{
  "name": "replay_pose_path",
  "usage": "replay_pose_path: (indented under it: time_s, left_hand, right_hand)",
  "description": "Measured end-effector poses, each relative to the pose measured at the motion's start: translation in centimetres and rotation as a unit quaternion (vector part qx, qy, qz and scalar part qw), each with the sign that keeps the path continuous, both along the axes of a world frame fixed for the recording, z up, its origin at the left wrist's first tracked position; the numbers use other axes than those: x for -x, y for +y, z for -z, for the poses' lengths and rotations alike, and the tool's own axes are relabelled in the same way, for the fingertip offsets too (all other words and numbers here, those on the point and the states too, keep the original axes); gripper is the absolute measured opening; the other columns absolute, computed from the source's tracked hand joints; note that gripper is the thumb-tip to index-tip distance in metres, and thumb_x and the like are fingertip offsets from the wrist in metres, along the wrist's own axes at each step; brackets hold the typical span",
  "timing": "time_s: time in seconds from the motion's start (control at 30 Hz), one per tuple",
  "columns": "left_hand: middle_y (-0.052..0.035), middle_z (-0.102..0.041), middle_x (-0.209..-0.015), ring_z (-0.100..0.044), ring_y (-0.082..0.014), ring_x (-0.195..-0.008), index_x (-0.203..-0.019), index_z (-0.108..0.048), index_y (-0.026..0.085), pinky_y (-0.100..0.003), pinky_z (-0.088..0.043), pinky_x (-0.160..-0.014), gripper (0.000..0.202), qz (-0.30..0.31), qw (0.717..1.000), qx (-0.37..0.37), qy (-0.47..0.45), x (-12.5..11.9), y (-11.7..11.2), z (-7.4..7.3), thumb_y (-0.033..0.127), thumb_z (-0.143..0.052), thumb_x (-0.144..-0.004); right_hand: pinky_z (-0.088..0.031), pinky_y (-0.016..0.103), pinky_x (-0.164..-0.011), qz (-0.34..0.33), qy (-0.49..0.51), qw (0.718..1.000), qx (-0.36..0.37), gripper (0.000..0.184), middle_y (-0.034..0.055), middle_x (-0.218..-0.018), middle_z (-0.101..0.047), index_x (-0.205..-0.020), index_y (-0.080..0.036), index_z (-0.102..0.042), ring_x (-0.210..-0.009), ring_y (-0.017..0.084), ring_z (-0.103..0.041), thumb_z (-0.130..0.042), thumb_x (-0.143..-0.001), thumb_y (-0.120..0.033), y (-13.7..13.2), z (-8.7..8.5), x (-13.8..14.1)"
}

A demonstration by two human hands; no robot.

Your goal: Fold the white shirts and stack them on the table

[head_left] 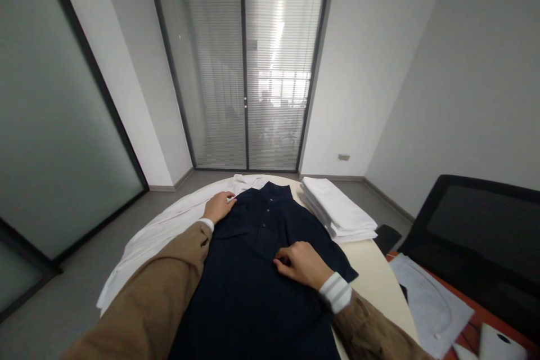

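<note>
A dark navy polo shirt [253, 281] lies front up, with its collar at the far end and several small buttons down the placket. My left hand [219, 206] is at the shirt's left shoulder, its fingers bent and closed on the cloth edge there. Lower down, right of the placket, my right hand [302, 263] has thumb and forefinger drawn into a pinch at the front fabric. How much cloth each hand holds is hard to see. White cloth [169, 225] is spread beneath and to the left of the shirt.
A stack of folded white cloth [337, 208] rests on the round cream table [373, 267]. Right of it stand a black mesh chair [476, 236] and a reddish surface with a clear plastic bag [434, 298] and a white object [500, 343]. Glass doors [244, 79] are beyond.
</note>
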State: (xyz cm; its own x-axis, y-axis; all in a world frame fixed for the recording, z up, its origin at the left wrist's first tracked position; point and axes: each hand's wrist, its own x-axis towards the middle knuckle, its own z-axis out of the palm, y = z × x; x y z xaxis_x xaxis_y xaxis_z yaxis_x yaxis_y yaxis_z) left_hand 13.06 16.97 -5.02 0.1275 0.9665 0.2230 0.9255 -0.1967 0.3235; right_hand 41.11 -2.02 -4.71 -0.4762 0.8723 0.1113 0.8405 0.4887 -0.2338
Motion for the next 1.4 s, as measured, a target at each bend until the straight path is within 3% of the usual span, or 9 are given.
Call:
replay_pose_path:
  time_s: [0.27,0.6,0.7,0.83,0.93,1.03,1.1,1.23,1.4]
  left_hand:
    - [-0.0137,-0.068,-0.113,-0.06,-0.0314,-0.112,-0.108,-0.07,0.022,-0.04,-0.044,-0.094,0.027,-0.025,0.999,-0.004,0.025,-2.9,1.3,1.5,0.037,-0.055,-0.09]
    - [-0.018,-0.069,-0.114,-0.065,-0.0345,-0.105,-0.114,-0.065,0.018,-0.04,-0.05,-0.08,0.037,-0.213,0.975,0.012,-0.06,3.0,3.5,0.4,0.039,-0.04,-0.095]
    - [-0.0177,-0.07,-0.112,-0.067,-0.0305,-0.102,-0.116,-0.062,0.015,-0.037,-0.05,-0.082,0.038,-0.221,0.973,0.009,-0.074,4.2,3.3,0.4,0.038,-0.041,-0.095]
    - [-0.0187,-0.063,-0.123,-0.059,-0.029,-0.115,-0.125,-0.056,0.012,-0.037,-0.046,-0.095,0.04,-0.193,0.978,-0.039,-0.07,3.7,2.2,0.0,0.033,-0.045,-0.093]
    - [-0.0171,-0.059,-0.128,-0.052,-0.029,-0.123,-0.125,-0.056,0.014,-0.039,-0.041,-0.103,0.037,-0.139,0.986,-0.074,-0.054,1.7,0.7,-0.6,0.029,-0.045,-0.093]
    - [-0.0105,-0.062,-0.122,-0.056,-0.0253,-0.117,-0.121,-0.061,0.021,-0.034,-0.042,-0.103,0.035,-0.042,0.996,-0.067,-0.039,-1.3,-1.9,-0.5,0.037,-0.054,-0.09]
    - [-0.0111,-0.055,-0.135,-0.05,-0.0287,-0.126,-0.132,-0.056,0.024,-0.039,-0.039,-0.107,0.049,0.089,0.995,-0.049,-0.006,-3.3,-4.3,0.1,0.048,-0.055,-0.089]
    - [-0.0095,-0.014,-0.163,-0.013,-0.0396,-0.148,-0.152,-0.029,0.032,-0.055,-0.021,-0.116,0.082,0.344,0.932,0.07,0.09,-6.0,-9.1,1.9,0.061,-0.061,-0.082]
    - [-0.0059,-0.012,-0.164,-0.011,-0.0429,-0.147,-0.147,-0.038,0.039,-0.065,-0.013,-0.115,0.064,0.422,0.887,0.15,0.111,-6.5,-12.0,1.8,0.048,-0.058,-0.087]
  right_hand:
    - [-0.043,0.024,-0.069,-0.007,0.01,1.0,0.011,0.03,0.0026,-0.078,-0.077,-0.093,-0.023,-0.076,-0.076,0.018,-0.072,-0.051,-0.092,-0.04,0.2,0.1,-0.2]
    - [-0.047,0.023,-0.078,-0.081,0.11,0.99,-0.016,0.027,0.0033,-0.091,-0.074,-0.105,-0.022,-0.07,-0.084,0.015,-0.069,-0.047,-0.095,-0.03,0.5,1.4,-0.2]
    - [-0.049,0.025,-0.084,0.047,0.14,0.985,-0.089,0.029,0.006,-0.104,-0.071,-0.115,-0.022,-0.063,-0.094,0.016,-0.067,-0.04,-0.099,-0.028,0.8,1.3,-0.6]
    - [-0.053,0.032,-0.076,0.297,0.014,0.948,-0.117,0.032,0.0142,-0.11,-0.068,-0.122,-0.017,-0.056,-0.096,0.025,-0.069,-0.041,-0.099,-0.033,1.2,1.1,-2.1]
    - [-0.054,0.038,-0.066,0.394,-0.092,0.913,-0.062,0.035,0.0181,-0.09,-0.071,-0.114,-0.009,-0.059,-0.081,0.031,-0.072,-0.045,-0.097,-0.037,1.3,1.2,-3.3]
    - [-0.054,0.04,-0.066,0.402,-0.129,0.906,-0.036,0.031,0.0206,-0.083,-0.071,-0.099,-0.006,-0.063,-0.081,0.034,-0.072,-0.045,-0.097,-0.031,1.3,1.5,-4.0]
    - [-0.054,0.039,-0.066,0.392,-0.137,0.909,-0.039,0.028,0.022,-0.085,-0.071,-0.096,-0.006,-0.064,-0.084,0.034,-0.073,-0.042,-0.097,-0.024,1.3,1.8,-4.3]
    - [-0.054,0.037,-0.065,0.394,-0.151,0.904,-0.065,0.031,0.0226,-0.084,-0.071,-0.096,-0.006,-0.063,-0.082,0.033,-0.073,-0.032,-0.095,-0.008,1.5,1.9,-4.0]
    - [-0.052,0.032,-0.063,0.405,-0.152,0.894,-0.12,0.029,0.02,-0.081,-0.07,-0.104,-0.008,-0.058,-0.078,0.029,-0.073,-0.031,-0.095,-0.006,1.7,-0.3,-2.8]
